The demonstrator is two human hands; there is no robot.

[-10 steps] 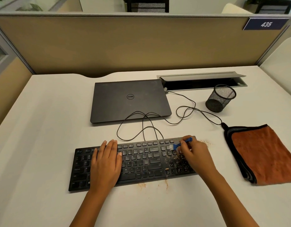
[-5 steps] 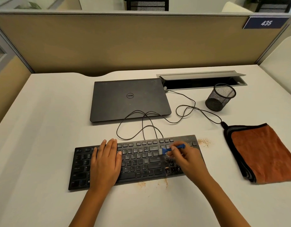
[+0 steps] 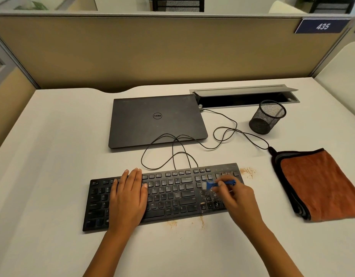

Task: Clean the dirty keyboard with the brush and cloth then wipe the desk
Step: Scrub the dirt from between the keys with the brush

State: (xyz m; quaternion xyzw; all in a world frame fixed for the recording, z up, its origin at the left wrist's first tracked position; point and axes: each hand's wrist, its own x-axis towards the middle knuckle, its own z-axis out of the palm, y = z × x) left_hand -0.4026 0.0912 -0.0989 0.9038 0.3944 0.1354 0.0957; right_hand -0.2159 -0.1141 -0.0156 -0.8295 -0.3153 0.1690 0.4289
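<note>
1. Moved since a second ago: small blue plastic brush (image 3: 219, 184) and right hand (image 3: 235, 198), from the keyboard's far right top corner leftward to just left of the number pad; since half a second ago, hardly any shift. Left hand (image 3: 128, 198) unchanged.
2. Right fingers (image 3: 222, 187) clenched around the blue handle, pale bristle end pointing left and touching the keys; handle tail poking out to the right past the knuckles.
3. Left hand lying flat, released, pressing the left half of the flat black wired keyboard (image 3: 162, 193) against the white counter (image 3: 53, 156).
4. Keyboard lying near the counter's front edge, tan crumbs (image 3: 208, 196) scattered over its right-hand keys just under and beside the brush; more crumbs on the counter past the right end (image 3: 248, 171) and along the front edge (image 3: 172, 223).
5. Folded orange microfibre cloth (image 3: 320, 184) lying untouched to the right, well apart from both hands.
6. Likely risks: hard flicks scattering crumbs toward the cloth or the closed dark grey laptop (image 3: 156, 120); bristles driving grit down between keys; keyboard sliding if the left palm lifts; thin black cable (image 3: 172, 148) snagging.
</note>
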